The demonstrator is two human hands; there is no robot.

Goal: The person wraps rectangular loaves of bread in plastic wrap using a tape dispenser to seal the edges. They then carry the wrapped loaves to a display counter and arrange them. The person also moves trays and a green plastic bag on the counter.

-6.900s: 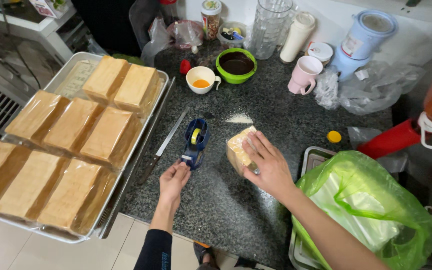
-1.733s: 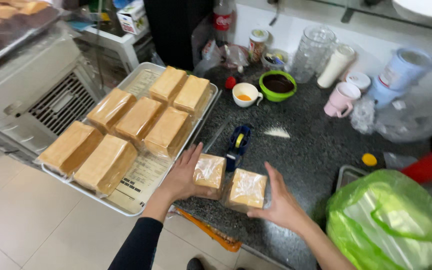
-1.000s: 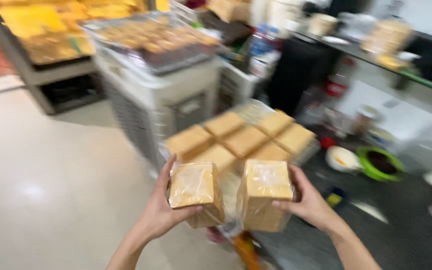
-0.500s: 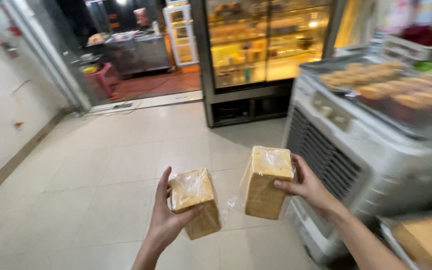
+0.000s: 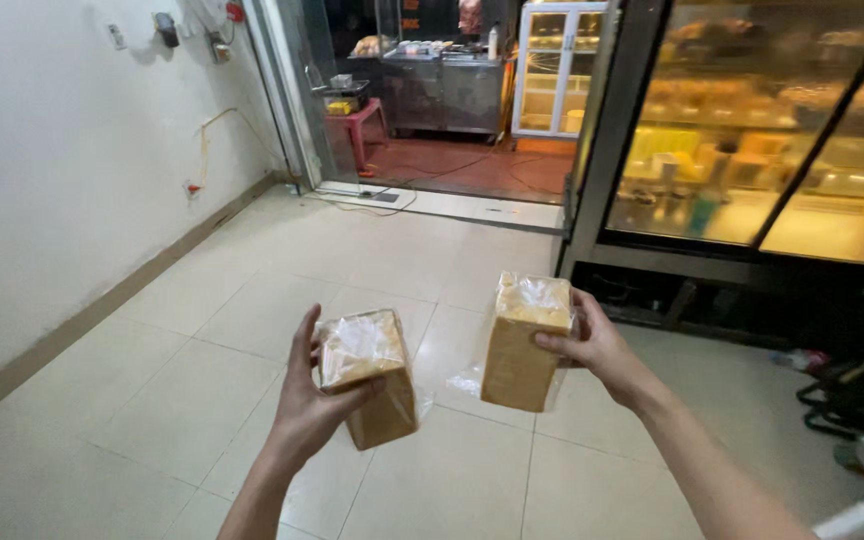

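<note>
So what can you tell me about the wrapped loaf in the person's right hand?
The right loaf is a tall, block-shaped bread, golden-brown, sealed in clear, crinkled plastic wrap that shines on top and trails loose at the lower left. It is held upright in the air above the pale tiled floor, a little higher than the left loaf and apart from it. The right hand grips its right side, fingers wrapped around the front. Nothing else touches it.

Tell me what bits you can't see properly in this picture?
- Left loaf: its near side, hidden by the left hand.
- Right loaf: its far side, behind the right hand.
- Display case: goods inside blurred by glare.
- Far counter: items too small.
</note>
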